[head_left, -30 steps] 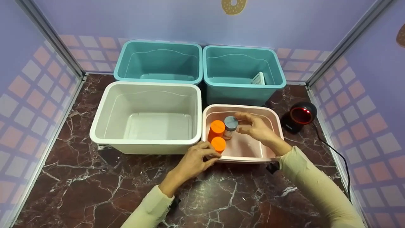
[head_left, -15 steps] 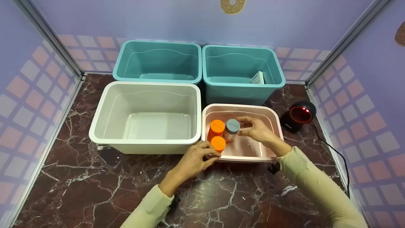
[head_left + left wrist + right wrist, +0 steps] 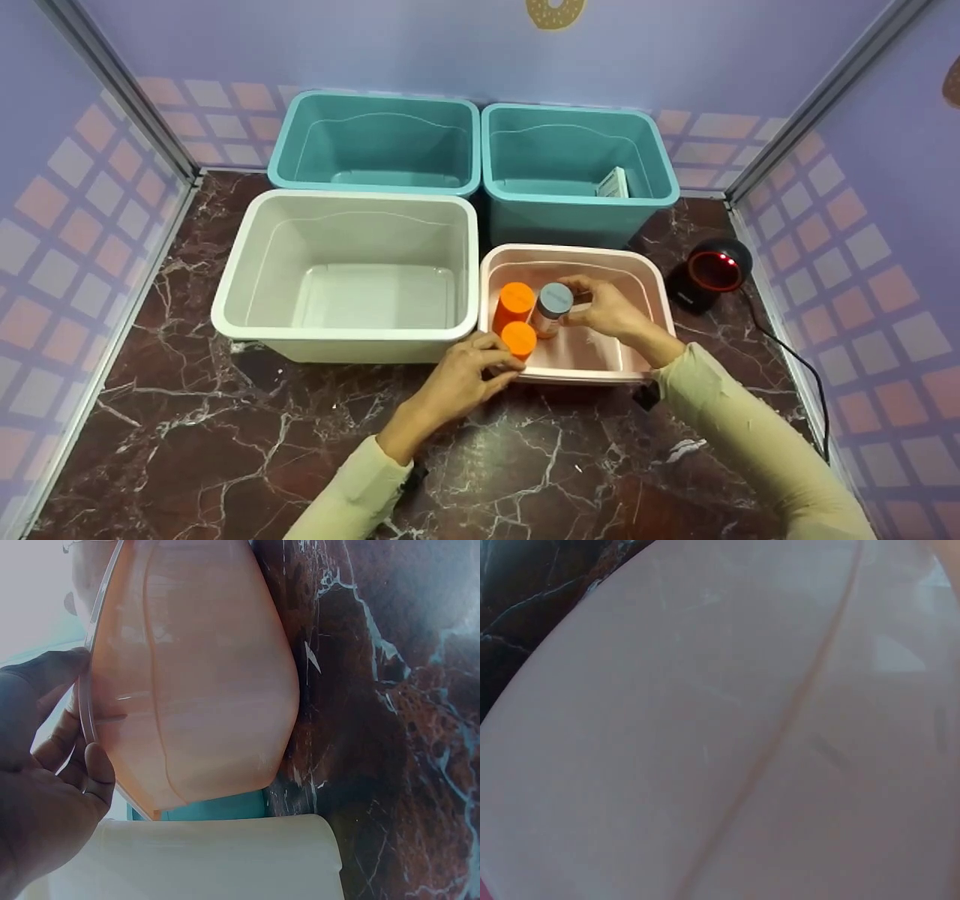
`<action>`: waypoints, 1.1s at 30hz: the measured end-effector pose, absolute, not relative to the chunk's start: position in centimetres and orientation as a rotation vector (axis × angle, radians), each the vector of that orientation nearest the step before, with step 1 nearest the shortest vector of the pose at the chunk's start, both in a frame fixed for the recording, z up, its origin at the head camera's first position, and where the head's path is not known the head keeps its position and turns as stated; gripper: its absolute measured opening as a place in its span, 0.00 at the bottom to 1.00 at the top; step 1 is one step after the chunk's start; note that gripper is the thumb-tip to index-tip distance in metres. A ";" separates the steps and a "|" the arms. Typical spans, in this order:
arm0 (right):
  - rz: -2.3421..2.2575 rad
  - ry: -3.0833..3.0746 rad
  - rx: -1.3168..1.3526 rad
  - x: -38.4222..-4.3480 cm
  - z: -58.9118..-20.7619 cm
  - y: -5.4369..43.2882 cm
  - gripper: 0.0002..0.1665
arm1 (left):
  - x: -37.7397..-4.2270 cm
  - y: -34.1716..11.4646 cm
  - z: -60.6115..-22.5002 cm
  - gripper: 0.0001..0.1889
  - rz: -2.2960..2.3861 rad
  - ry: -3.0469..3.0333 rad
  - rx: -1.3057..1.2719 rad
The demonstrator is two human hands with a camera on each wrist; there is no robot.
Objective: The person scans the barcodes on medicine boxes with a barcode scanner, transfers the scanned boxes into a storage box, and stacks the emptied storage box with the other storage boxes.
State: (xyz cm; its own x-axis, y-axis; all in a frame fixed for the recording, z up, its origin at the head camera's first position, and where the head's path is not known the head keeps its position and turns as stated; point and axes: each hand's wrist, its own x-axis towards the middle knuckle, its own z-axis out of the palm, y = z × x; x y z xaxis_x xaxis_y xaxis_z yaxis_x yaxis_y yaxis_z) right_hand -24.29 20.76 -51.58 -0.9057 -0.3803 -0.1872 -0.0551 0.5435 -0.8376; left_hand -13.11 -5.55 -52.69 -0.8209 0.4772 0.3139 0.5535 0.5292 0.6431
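My left hand [image 3: 471,375] holds the near left rim of the pink bin [image 3: 592,375], its fingers right beside the front orange-lidded bottle [image 3: 518,341]. In the left wrist view, the thumb and fingers pinch the rim of the bin [image 3: 202,675]. Reaching into the bin from the right, my right hand [image 3: 611,309] grips a clear bottle with a grey lid [image 3: 556,298], fingers behind and thumb in front. A second orange-lidded bottle [image 3: 516,300] stands just left of it. The right wrist view is filled by the bin's pale wall [image 3: 705,727], with the hand out of sight.
A white bin [image 3: 345,334] stands left of the pink one. Behind are two teal bins [image 3: 375,187], the right one with a small white box [image 3: 613,184] inside. A black scanner with red lights [image 3: 716,271] and its cable stand at the right.
The right hand has closed in on the grey-lidded bottle, which has shifted slightly right and toward me, away from the rear orange-lidded bottle. The left hand stays at the rim.
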 end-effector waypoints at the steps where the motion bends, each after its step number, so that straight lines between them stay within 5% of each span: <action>1: -1.302 2.436 -0.354 -24.3 -51.6 20.7 0.37 | -13.1 -5.6 -52.7 0.07 -1.171 -2.660 -0.902; 33: -1.080 2.610 -0.457 -23.7 -50.1 21.6 0.33 | -13.2 -5.5 -52.7 0.06 -1.161 -2.623 -0.911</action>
State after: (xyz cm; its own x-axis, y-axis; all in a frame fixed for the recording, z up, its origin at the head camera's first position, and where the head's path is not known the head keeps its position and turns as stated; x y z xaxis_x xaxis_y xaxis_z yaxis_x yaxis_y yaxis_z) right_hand -23.73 21.61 -50.05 -0.9109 -0.3902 -0.1343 -0.1812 0.6706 -0.7194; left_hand -13.17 -5.53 -52.73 -0.8091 0.4744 0.3468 0.5757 0.5213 0.6300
